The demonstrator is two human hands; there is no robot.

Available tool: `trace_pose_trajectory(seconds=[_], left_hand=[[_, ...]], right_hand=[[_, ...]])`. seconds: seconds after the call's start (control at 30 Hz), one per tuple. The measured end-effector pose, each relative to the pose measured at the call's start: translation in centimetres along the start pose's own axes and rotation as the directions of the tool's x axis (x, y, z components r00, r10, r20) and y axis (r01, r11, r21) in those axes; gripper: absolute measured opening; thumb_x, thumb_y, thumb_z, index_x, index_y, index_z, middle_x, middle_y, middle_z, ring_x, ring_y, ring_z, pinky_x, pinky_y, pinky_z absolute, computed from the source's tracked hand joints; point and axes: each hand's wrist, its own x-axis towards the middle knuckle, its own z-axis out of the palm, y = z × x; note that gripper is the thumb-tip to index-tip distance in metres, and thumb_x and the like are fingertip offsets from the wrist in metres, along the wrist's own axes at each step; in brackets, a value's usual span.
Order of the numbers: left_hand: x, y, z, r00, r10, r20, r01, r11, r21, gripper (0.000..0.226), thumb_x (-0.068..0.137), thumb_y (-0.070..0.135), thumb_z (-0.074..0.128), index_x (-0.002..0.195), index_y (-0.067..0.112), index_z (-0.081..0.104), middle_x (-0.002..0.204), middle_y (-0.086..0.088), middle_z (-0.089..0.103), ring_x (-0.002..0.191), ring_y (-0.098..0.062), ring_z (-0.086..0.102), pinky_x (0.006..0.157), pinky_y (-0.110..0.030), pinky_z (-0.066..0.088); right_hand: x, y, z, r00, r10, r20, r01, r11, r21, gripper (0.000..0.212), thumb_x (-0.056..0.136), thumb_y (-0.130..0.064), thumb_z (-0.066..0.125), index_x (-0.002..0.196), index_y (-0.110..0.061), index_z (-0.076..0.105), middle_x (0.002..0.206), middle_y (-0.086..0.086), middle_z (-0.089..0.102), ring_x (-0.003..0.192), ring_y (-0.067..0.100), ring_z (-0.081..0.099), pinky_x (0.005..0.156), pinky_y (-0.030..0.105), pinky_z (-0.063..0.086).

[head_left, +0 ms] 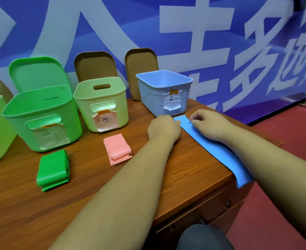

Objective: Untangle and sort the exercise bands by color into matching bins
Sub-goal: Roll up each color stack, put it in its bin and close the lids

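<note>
Blue band (211, 147), draped off the table (193, 168) edge, is pinched by left hand (164, 128) and right hand (210, 123). Bare wood is seen leftward.

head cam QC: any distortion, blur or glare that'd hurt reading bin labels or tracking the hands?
Head view: strong wide-angle bending, green bin leans outward, table edge curves; even light, soft shadows, no hard glare; left hand and right hand slightly soft at the blue band; blue bin label readable, green bin's washed out.
</note>
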Motion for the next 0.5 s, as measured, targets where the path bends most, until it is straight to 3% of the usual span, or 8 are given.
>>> trace_pose_trajectory(seconds=[0.17, 0.37, 0.5], left_hand=[[0.3, 0.3, 1.0, 0.996, 0.068, -0.049, -0.065, 0.996, 0.057, 0.049, 0.103, 0.058, 0.047, 0.135, 0.025, 0.064, 0.133, -0.009, 0.057, 0.123, -0.033, 0.054, 0.097, -0.045, 0.047], [0.3, 0.1, 0.9, 0.978, 0.16, -0.131, -0.186, 0.956, -0.225, 0.025, 0.094, 0.034, 0.063, 0.118, 0.033, 0.058, 0.117, -0.001, 0.066, 0.113, -0.03, 0.058, 0.091, -0.043, 0.048], [-0.5, 0.3, 0.5, 0.952, 0.284, -0.117, -0.308, 0.886, -0.348, 0.031, 0.091, 0.021, 0.064, 0.11, 0.04, 0.049, 0.115, 0.008, 0.072, 0.103, -0.023, 0.066, 0.09, -0.045, 0.055]], right_hand=[[1.5, 2.2, 1.5, 0.998, -0.049, 0.032, 0.05, 0.999, -0.02, 0.027, 0.1, -0.036, 0.065, 0.126, -0.037, 0.066, 0.116, -0.01, 0.057, 0.106, 0.011, 0.062, 0.1, 0.032, 0.047], [1.4, 2.4, 1.5, 0.997, -0.066, -0.03, 0.068, 0.995, 0.074, 0.057, 0.098, -0.034, 0.068, 0.151, -0.043, 0.049, 0.115, -0.011, 0.064, 0.1, 0.006, 0.062, 0.096, 0.034, 0.053], [1.1, 2.3, 1.4, 0.991, -0.127, -0.035, 0.128, 0.99, 0.059, 0.068, 0.102, -0.029, 0.067, 0.158, -0.053, 0.037, 0.137, -0.003, 0.053, 0.123, 0.009, 0.057, 0.106, 0.034, 0.05]])
